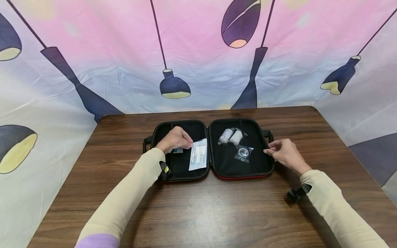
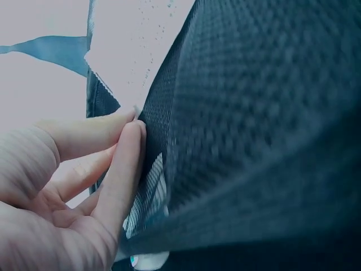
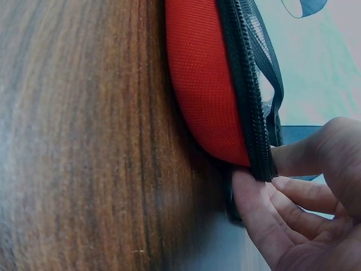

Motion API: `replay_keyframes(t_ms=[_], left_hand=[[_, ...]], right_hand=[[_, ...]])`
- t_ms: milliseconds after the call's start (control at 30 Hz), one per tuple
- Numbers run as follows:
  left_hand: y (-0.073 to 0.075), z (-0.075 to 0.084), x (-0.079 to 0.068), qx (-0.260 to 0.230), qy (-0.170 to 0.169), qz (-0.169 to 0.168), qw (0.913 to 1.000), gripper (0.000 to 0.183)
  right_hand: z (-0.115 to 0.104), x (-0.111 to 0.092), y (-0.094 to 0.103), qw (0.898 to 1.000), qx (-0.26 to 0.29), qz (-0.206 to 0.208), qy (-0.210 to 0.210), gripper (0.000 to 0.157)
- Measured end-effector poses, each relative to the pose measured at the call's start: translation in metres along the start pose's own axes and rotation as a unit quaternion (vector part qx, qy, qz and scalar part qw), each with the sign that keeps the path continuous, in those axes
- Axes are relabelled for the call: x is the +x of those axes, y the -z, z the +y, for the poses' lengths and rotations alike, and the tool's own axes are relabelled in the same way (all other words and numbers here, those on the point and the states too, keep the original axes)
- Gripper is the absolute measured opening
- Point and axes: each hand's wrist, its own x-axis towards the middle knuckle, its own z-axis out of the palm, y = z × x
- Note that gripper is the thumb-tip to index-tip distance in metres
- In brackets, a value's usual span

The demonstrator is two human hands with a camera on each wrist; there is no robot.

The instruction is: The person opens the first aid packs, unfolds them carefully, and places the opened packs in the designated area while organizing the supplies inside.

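Note:
A zip-up case (image 1: 223,167) lies spread open on the table, black inside and red outside (image 3: 206,79). Over its left half, my left hand (image 1: 174,139) pinches a corner of a white printed packet (image 1: 198,156) between thumb and index finger. The left wrist view shows that packet's (image 2: 135,45) serrated edge, beside black mesh (image 2: 254,84). My right hand (image 1: 286,154) holds the right half's outer rim, thumb on the zipper side (image 3: 248,84) and fingers beneath. Two white rolls (image 1: 236,137) in clear wrap and a wrapped ring-shaped roll (image 1: 243,153) lie in that half.
Partly hidden by my left hand, a small bluish packet (image 1: 178,150) lies in the left half. Black handles (image 1: 268,135) stick out at both ends of the case. The wooden table (image 1: 198,213) meets a lamp-patterned cloth (image 1: 130,82) at the back.

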Motion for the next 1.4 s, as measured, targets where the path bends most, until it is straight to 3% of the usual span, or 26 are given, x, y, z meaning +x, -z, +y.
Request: replay_keyframes(t_ms=[667, 1033, 1400], left_hand=[[-0.004, 0.006, 0.000, 0.013, -0.007, -0.027, 0.9995, 0.003], [-0.002, 0.003, -0.001, -0.053, -0.017, -0.038, 0.9978, 0.007], [0.005, -0.006, -0.002, -0.099, -0.013, -0.026, 0.9947, 0.012]], right_hand=[[-0.001, -0.002, 0.000, 1.000, -0.003, 0.004, -0.001, 0.039], [-0.001, 0.000, -0.001, 1.000, 0.003, 0.006, -0.005, 0.037], [-0.003, -0.001, -0.001, 1.000, 0.001, 0.006, -0.006, 0.038]])
